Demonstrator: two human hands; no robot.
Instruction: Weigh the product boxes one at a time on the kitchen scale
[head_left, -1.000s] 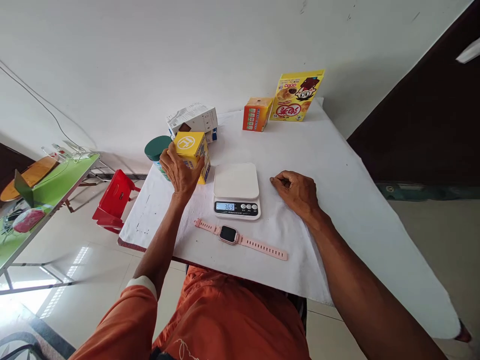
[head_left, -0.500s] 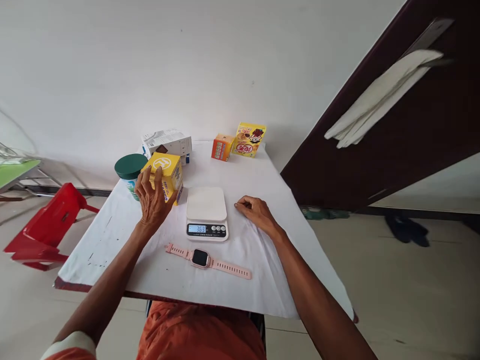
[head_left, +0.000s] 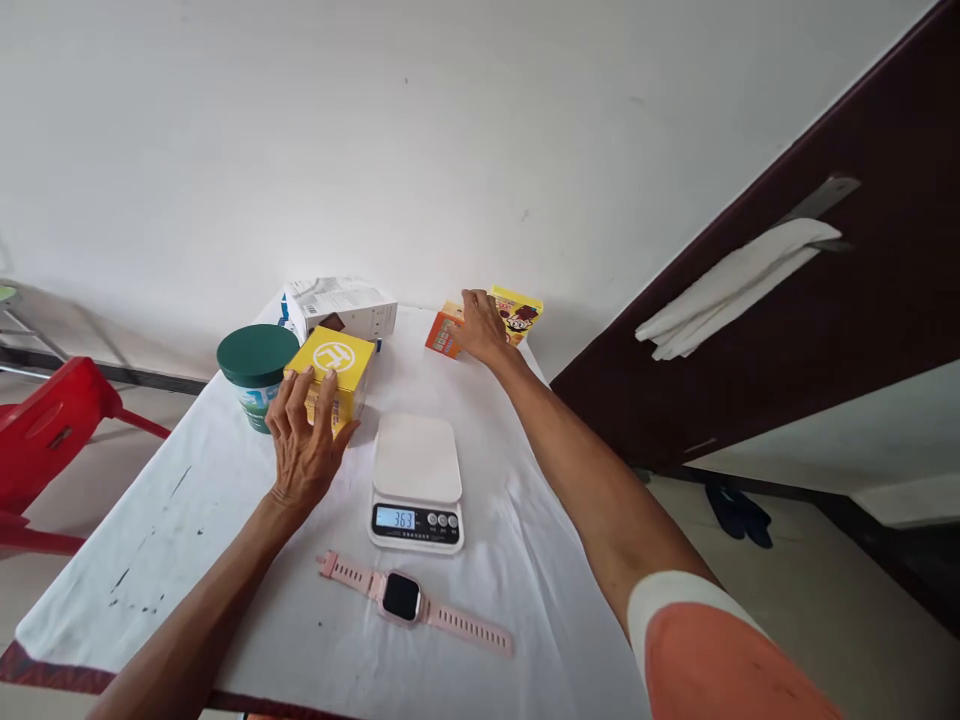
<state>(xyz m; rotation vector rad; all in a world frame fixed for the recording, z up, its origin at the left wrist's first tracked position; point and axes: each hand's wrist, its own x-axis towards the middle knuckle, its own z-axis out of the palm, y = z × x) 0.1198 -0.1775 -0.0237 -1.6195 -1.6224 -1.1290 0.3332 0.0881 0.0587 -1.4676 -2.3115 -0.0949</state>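
My left hand [head_left: 306, 445] rests against the near side of a yellow box [head_left: 336, 352], its fingers apart, with the fingertips at the top edge and the thumb by the right corner. A tub with a green lid [head_left: 258, 356] stands just left of that box. At the back of the table my right hand [head_left: 482, 325] is closed around a small orange box [head_left: 442, 335], covering its right part. A yellow snack box [head_left: 520, 312] stands right behind this hand and is partly hidden. Between my arms lies a white kitchen scale [head_left: 418, 460], its display showing 363.
A pink smartwatch [head_left: 402, 597] lies in front of the scale. White boxes [head_left: 345, 300] stand at the back left against the wall. The table [head_left: 172, 560] has a white cloth. A red chair [head_left: 60, 430] is at the left, and a towel [head_left: 739, 285] hangs on the door handle.
My right hand has moved from beside the scale forward to the orange box and closed on it. My left hand stays at the yellow box. The view has shifted.
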